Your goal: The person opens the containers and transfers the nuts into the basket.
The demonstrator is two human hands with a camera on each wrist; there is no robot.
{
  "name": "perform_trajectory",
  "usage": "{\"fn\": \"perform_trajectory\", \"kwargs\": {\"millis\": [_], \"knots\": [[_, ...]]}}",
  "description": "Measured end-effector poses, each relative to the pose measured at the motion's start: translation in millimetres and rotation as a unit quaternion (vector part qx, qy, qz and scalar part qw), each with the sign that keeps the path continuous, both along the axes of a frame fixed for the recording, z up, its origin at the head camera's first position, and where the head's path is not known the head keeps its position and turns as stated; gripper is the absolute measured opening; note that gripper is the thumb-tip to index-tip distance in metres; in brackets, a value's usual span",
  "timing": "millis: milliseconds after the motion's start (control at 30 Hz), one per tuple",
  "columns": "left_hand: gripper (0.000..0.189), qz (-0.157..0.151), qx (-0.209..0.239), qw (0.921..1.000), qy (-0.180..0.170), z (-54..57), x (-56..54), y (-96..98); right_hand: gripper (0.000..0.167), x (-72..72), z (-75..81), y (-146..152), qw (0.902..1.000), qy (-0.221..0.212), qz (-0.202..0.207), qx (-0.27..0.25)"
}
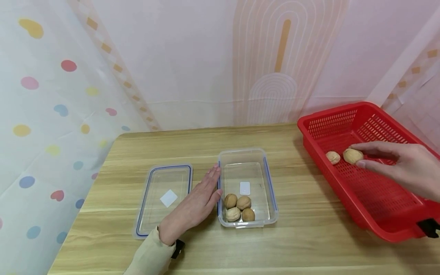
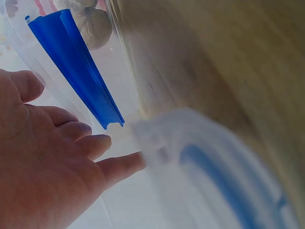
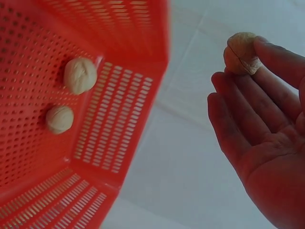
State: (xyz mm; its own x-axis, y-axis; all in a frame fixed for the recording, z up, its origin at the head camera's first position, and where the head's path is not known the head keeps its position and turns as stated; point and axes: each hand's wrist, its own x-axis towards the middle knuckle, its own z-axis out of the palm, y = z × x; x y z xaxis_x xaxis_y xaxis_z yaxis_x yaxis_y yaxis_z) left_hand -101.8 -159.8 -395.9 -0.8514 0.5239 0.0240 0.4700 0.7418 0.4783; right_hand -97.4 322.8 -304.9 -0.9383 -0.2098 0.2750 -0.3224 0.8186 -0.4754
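Note:
My right hand (image 1: 402, 164) pinches a walnut (image 1: 353, 156) between thumb and fingers over the red basket (image 1: 364, 221). The right wrist view shows that held walnut (image 3: 240, 53) apart from two others, a larger walnut (image 3: 80, 75) and a smaller walnut (image 3: 60, 119), lying in the basket. In the head view only one loose walnut (image 1: 333, 157) shows beside the held one. With fingers straight, my left hand (image 1: 196, 202) rests against the left side of a clear plastic box (image 1: 245, 156). Several walnuts (image 1: 244, 203) sit in the box's near left corner.
A clear lid (image 1: 165, 175) with a blue seal and a white label lies left of the box, partly behind the left forearm. Everything stands on a wooden table (image 1: 292, 248). A patterned curtain (image 1: 192, 68) hangs behind the table.

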Motion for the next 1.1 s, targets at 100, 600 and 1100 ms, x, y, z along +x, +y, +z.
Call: {"fn": "perform_trajectory", "kwargs": {"millis": [100,600,1100], "knots": [[0.063,0.0,-0.004,1.0,-0.003,0.5,0.0,-0.1,0.047,-8.4,-2.4,3.4,0.9997,0.01,0.016,0.018],[0.063,0.0,-0.01,0.9999,-0.007,3.7,0.6,0.3,0.036,-44.4,-17.3,20.7,0.9935,-0.088,0.033,0.063],[0.063,-0.004,-0.009,1.0,0.001,3.0,0.4,0.4,0.029,-67.1,-41.7,32.6,0.9834,-0.141,0.055,0.1]]}}
